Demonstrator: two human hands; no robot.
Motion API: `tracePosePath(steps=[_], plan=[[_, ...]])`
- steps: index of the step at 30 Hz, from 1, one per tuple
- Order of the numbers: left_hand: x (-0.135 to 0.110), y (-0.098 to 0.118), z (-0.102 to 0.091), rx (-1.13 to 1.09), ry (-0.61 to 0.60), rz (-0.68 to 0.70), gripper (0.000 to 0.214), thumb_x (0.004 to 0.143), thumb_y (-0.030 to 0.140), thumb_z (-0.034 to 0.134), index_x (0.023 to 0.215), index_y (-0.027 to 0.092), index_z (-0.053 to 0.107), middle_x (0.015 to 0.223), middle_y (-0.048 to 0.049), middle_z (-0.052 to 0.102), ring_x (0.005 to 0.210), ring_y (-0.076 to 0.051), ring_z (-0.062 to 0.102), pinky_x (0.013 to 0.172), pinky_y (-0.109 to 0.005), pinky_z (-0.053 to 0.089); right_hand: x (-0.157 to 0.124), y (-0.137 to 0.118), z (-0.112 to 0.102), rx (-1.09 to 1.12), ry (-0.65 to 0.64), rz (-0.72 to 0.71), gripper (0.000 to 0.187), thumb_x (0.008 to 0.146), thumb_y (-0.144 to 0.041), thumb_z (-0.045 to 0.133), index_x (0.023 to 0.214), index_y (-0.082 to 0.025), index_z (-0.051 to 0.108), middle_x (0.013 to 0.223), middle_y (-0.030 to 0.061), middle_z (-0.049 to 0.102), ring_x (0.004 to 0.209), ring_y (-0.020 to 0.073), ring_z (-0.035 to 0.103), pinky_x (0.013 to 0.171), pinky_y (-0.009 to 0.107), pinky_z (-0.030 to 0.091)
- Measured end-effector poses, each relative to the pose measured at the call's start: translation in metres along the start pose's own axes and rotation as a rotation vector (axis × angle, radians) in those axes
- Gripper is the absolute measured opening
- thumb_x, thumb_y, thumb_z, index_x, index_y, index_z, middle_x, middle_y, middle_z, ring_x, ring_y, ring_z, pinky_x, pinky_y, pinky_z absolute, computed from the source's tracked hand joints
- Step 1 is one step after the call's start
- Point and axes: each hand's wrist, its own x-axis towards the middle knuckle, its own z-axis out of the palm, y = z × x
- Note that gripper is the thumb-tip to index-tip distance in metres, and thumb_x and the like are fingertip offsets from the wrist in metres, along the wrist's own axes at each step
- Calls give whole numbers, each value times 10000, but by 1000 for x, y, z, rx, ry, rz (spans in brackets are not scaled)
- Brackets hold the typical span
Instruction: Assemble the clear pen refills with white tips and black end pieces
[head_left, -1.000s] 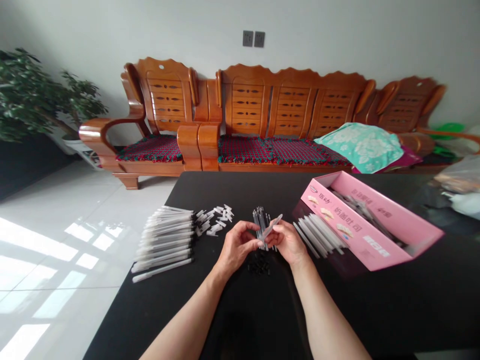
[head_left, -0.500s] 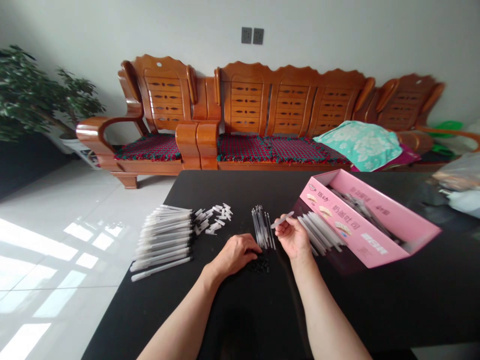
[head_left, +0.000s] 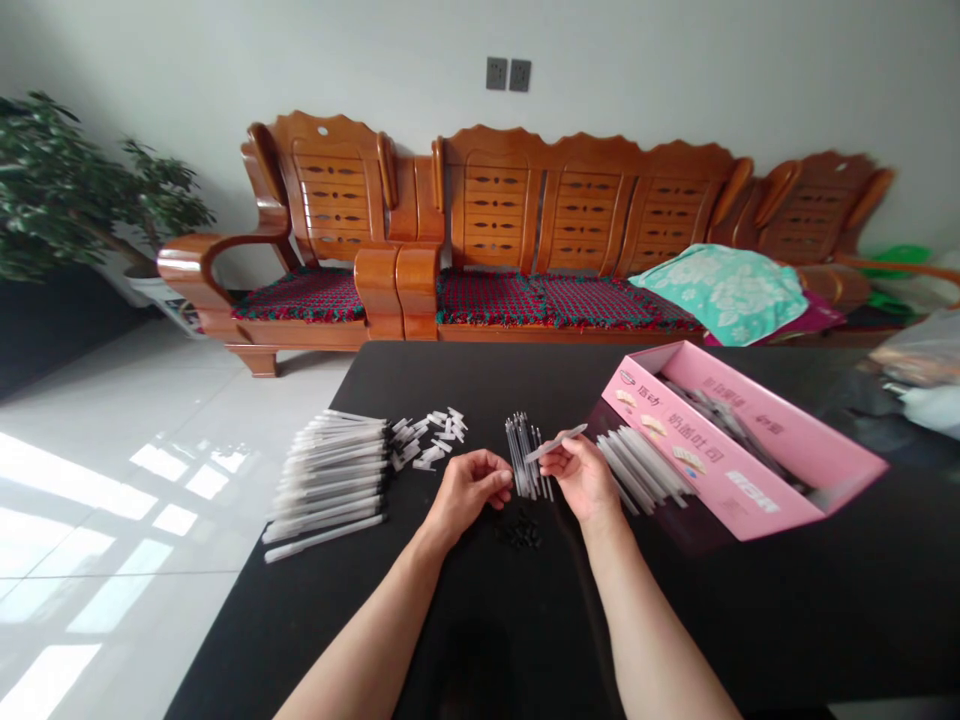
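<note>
My right hand (head_left: 581, 478) pinches a frosted white pen barrel (head_left: 556, 443) that points up and to the right. My left hand (head_left: 469, 490) hovers just left of it with thumb and fingers pinched together on something too small to make out. Between and behind the hands lies a bundle of thin refills (head_left: 525, 455). A small heap of black end pieces (head_left: 520, 531) sits on the black table (head_left: 525, 620) just below the hands. Loose barrels (head_left: 637, 465) lie to the right of my right hand.
A stack of assembled white pens (head_left: 330, 482) and a scatter of white caps (head_left: 427, 440) lie at the left. A pink open box (head_left: 739, 445) with more parts stands at the right. Wooden sofas (head_left: 525, 230) and a plant (head_left: 67, 190) are beyond the table.
My left hand went down to the heap of black pieces and has come back up pinched toward the barrel. My right hand kept hold of the barrel and shifted slightly.
</note>
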Motion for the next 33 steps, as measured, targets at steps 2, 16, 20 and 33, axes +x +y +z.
tracePosePath(steps=[2, 16, 20, 33], plan=[[1, 0, 0, -162, -10, -49, 356, 724, 409, 778, 862, 110, 643, 701, -43, 671, 610, -127, 628, 595, -242, 520, -2, 2, 4, -46, -27, -8, 152, 701, -202, 733, 823, -156, 655, 704, 78, 764, 549, 206, 725, 470, 273, 603], [-1, 3, -4, -285, -22, -79, 477, 690, 387, 821, 1054, 106, 694, 788, -54, 699, 659, -120, 656, 645, -238, 539, -4, 3, 10, -107, -45, -5, 180, 700, -227, 749, 821, -166, 631, 698, 59, 759, 541, 200, 721, 479, 275, 602], [-2, 4, -5, -280, -6, -90, 395, 702, 381, 801, 964, 105, 691, 784, -58, 702, 659, -136, 672, 636, -247, 548, -3, 3, 9, -96, -43, -16, 186, 696, -228, 746, 828, -164, 632, 698, 74, 760, 546, 208, 722, 472, 281, 599], [0, -2, -4, -314, -21, -46, 280, 738, 310, 795, 849, 113, 629, 705, -23, 682, 633, -95, 651, 618, -188, 524, -3, 4, 9, -116, -31, -9, 192, 695, -228, 752, 827, -161, 630, 692, 82, 757, 534, 214, 718, 462, 284, 595]])
